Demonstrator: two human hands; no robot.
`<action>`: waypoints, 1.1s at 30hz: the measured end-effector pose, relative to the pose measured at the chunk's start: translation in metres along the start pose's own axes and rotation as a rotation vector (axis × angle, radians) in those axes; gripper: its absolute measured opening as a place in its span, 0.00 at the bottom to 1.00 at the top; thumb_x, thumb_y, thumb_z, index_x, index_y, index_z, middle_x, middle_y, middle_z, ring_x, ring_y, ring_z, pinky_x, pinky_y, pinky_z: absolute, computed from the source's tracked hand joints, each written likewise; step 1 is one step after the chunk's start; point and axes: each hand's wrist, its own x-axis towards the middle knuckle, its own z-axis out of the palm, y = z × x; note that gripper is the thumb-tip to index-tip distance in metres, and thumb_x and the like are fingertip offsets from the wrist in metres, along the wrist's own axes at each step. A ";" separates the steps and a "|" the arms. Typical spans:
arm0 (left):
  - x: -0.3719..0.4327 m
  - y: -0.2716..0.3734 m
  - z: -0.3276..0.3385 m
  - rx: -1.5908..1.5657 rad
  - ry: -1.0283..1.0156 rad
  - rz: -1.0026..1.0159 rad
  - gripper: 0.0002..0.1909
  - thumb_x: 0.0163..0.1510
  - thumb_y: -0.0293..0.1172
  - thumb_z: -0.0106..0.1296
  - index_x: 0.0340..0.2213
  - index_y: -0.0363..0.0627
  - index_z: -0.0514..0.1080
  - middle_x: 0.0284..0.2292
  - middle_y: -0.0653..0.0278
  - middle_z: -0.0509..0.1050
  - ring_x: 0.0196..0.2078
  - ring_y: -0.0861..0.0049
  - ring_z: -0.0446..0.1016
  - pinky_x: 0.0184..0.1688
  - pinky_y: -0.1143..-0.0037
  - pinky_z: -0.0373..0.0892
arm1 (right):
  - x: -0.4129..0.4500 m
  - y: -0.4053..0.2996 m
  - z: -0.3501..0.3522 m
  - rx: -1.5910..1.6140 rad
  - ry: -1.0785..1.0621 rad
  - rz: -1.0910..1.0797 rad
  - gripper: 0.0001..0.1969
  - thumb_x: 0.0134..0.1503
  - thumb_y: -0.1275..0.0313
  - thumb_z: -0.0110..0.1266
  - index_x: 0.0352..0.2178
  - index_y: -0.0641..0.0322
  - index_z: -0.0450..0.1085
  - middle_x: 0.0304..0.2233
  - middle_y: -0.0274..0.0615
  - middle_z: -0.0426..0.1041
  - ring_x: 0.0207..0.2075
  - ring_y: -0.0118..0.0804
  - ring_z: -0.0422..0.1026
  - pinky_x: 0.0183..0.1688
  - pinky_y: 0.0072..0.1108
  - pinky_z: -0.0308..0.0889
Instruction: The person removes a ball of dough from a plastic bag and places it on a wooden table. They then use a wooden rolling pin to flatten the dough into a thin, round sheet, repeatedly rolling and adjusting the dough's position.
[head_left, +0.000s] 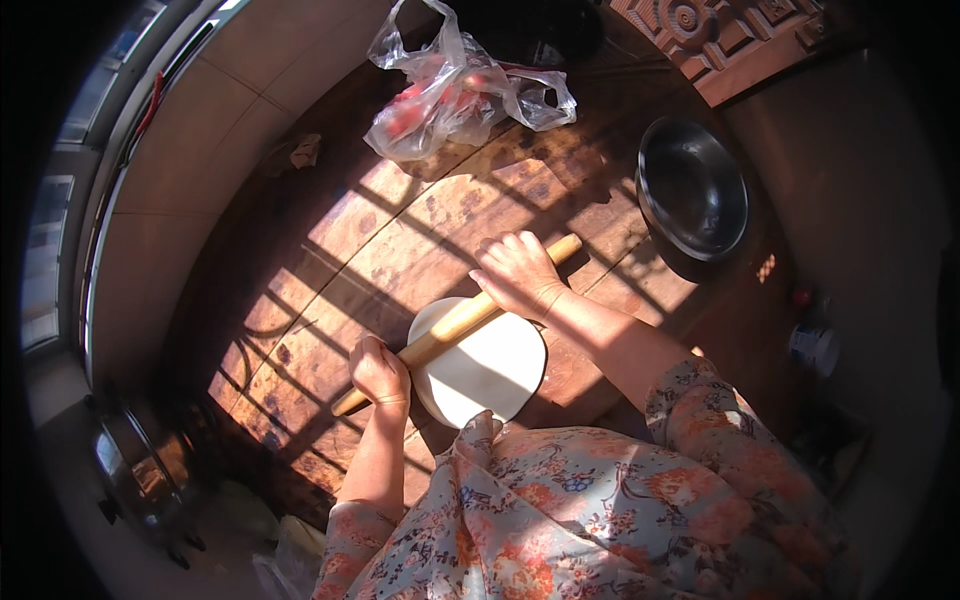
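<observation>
A wooden rolling pin (450, 328) lies slantwise across a flat, roughly round sheet of white dough (491, 367). My left hand (380, 371) is closed around the pin near its lower-left end, just off the dough's edge. Around the pin's upper-right part, my right hand (519, 271) grips with the fingers curled over it; the pin's tip sticks out beyond. The dough rests on a brown, stained tabletop (367, 262), half in sunlight and half in shadow. Its near edge is partly hidden by my floral shirt (570, 510).
A clear plastic bag with red items (442, 97) sits at the far side. To the right stands a dark, deep bowl (694, 191). A shiny metal pot (142, 457) is at the lower left, and a white plastic container (815, 349) lies at the right. A tiled wall (195, 127) borders the table's left.
</observation>
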 end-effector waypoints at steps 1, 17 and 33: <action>0.034 0.009 -0.005 0.071 -0.033 -0.053 0.03 0.43 0.23 0.41 0.20 0.42 0.64 0.21 0.55 0.67 0.25 0.55 0.65 0.30 0.62 0.62 | 0.029 0.008 0.003 -0.016 -0.036 0.012 0.12 0.49 0.59 0.50 0.23 0.56 0.70 0.27 0.37 0.70 0.36 0.37 0.65 0.39 0.33 0.57; 0.074 -0.011 0.009 0.007 0.009 0.075 0.04 0.48 0.26 0.44 0.27 0.41 0.66 0.28 0.54 0.66 0.33 0.57 0.64 0.38 0.66 0.61 | 0.076 0.011 0.026 -0.081 -0.209 0.084 0.22 0.55 0.54 0.41 0.41 0.61 0.67 0.48 0.40 0.63 0.52 0.39 0.57 0.53 0.36 0.49; -0.061 0.033 -0.063 -0.411 -0.879 -0.459 0.16 0.48 0.36 0.52 0.23 0.29 0.71 0.20 0.57 0.73 0.24 0.75 0.71 0.29 0.74 0.66 | -0.125 -0.034 -0.093 0.034 -0.331 -0.200 0.09 0.40 0.68 0.54 0.25 0.56 0.66 0.25 0.35 0.67 0.29 0.36 0.68 0.33 0.30 0.63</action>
